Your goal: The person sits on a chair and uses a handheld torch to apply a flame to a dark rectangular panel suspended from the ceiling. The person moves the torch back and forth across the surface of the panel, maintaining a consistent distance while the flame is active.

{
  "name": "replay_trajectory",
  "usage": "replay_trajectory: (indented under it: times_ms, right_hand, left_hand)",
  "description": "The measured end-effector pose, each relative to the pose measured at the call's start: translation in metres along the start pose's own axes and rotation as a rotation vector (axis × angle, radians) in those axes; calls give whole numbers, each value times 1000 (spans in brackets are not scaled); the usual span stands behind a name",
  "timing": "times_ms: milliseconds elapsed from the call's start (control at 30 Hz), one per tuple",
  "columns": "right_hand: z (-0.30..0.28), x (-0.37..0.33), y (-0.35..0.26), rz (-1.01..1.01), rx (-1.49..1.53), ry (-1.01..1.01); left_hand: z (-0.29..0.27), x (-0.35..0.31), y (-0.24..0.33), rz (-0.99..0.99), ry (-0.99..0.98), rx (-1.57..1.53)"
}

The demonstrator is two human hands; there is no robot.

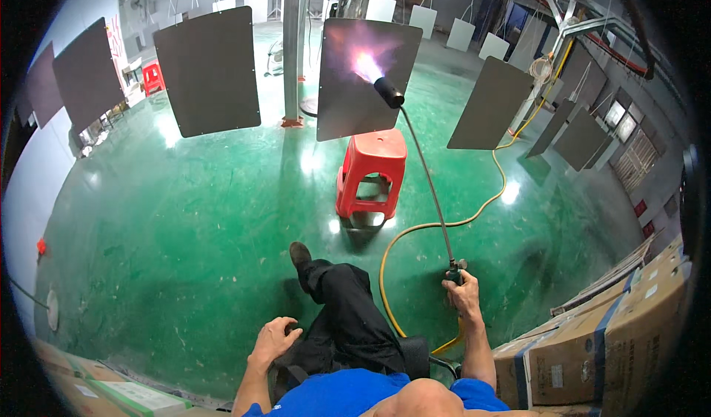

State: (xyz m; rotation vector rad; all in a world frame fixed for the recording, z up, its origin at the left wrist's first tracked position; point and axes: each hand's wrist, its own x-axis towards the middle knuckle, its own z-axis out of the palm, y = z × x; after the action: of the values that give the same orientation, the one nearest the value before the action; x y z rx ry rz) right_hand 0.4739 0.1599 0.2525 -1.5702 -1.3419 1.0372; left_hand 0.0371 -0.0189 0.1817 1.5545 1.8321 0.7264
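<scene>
**Torch in use against a hanging panel; right hand only on the tool**

The right hand [463, 295] is closed round the handle of a long torch [428, 176]; fingers wrap it fully, with no visible gap. The torch slants away from the body, its black nozzle [389, 92] in front of a dark panel [354, 113]. A flame [366, 66] spreads across the panel's upper middle. The long pipe presumably serves to keep the hand well apart from the heat.

The left hand [276, 338] is loosely open beside the thigh, no object visible in it; 1 hand evidently suffices.

The yellow hose [382, 272] lies in slack curves on the floor, likely leaving the torch free to swing. A red stool [378, 149] stands below the panel; its purpose cannot be determined. 2 further dark panels, left [209, 72] and right [490, 104], flank the panel, apart from it, which would leave their faces accessible.
</scene>
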Motion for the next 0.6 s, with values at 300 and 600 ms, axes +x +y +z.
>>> replay_trajectory:
  times_ms: [300, 600]
  right_hand:
    - [-4, 10, -2, -66, 54, 50]
    - [4, 9, -19, -27, 79, 29]
  left_hand:
    - [-2, 2, 3, 33, 17, -11]
    - [16, 56, -28, 29, -108, 41]
